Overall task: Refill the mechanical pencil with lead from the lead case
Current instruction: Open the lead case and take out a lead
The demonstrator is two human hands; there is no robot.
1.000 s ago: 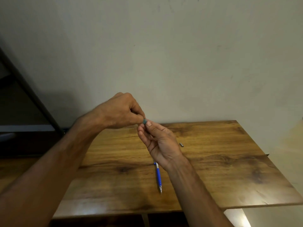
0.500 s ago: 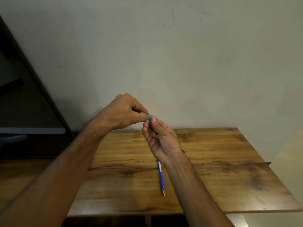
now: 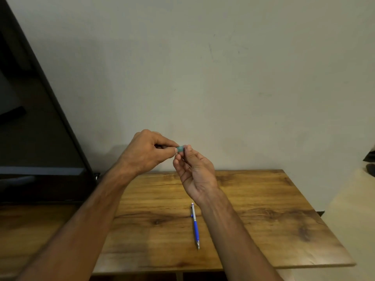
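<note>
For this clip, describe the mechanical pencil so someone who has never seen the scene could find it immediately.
Start at the wooden table against the plain wall. The mechanical pencil lies flat on it near the front middle, just left of the right forearm, tip toward the viewer. It is the only loose thing visible on the wood: slim, with a blue grip and a silvery upper barrel.

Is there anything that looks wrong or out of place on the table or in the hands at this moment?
Nothing stands out. The blue pencil lies flat on the wooden table, intact, tip toward the person. The left hand and right hand pinch the small green lead case above the table. No spill shows.
</note>
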